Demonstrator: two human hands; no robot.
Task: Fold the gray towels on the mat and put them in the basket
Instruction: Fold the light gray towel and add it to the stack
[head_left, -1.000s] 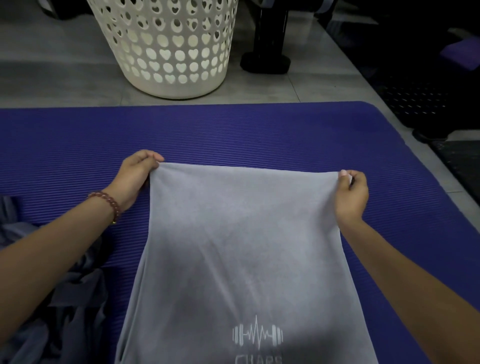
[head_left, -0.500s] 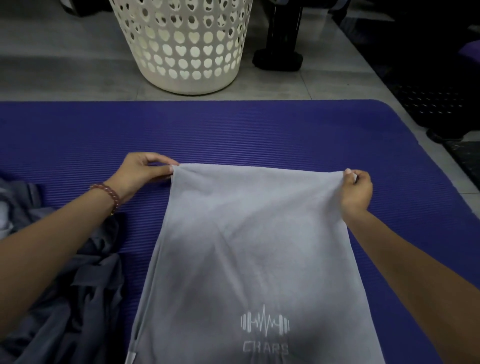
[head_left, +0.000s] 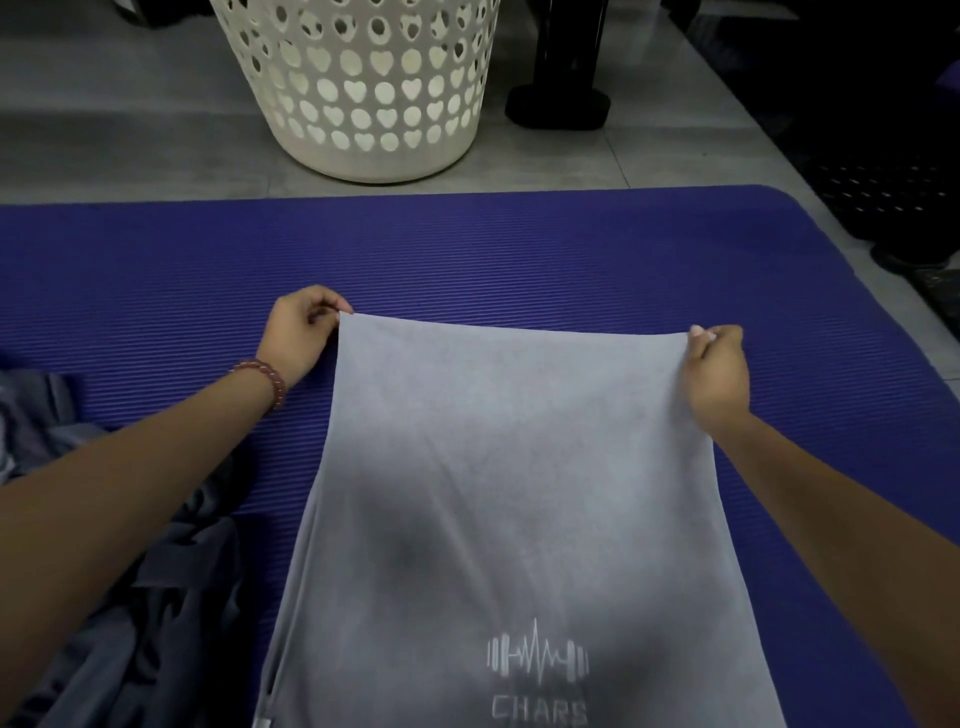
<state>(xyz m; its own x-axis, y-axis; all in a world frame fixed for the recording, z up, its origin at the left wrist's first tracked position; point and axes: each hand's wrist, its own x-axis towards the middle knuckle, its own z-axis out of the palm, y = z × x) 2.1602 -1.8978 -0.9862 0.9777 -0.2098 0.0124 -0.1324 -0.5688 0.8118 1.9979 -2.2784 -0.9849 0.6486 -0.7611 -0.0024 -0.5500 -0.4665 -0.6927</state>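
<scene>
A light gray towel (head_left: 514, 467) with a white barbell logo lies stretched lengthwise on the purple mat (head_left: 156, 270), running toward me. My left hand (head_left: 298, 335) pinches its far left corner, and my right hand (head_left: 719, 376) pinches its far right corner. The far edge is pulled taut between them, just above the mat. More gray towels (head_left: 156, 597) lie crumpled in a heap on the mat under my left forearm. The white basket (head_left: 363, 88) with heart-shaped holes stands on the floor beyond the mat's far edge.
A black stand base (head_left: 558, 106) sits on the grey tiled floor right of the basket. Dark ribbed mats and equipment (head_left: 883, 197) fill the far right. The purple mat's right edge runs along the tiles.
The view has shifted, with the basket now nearer the centre. Both hands keep their pinch on the towel's far corners, and the far edge looks a little higher and tighter.
</scene>
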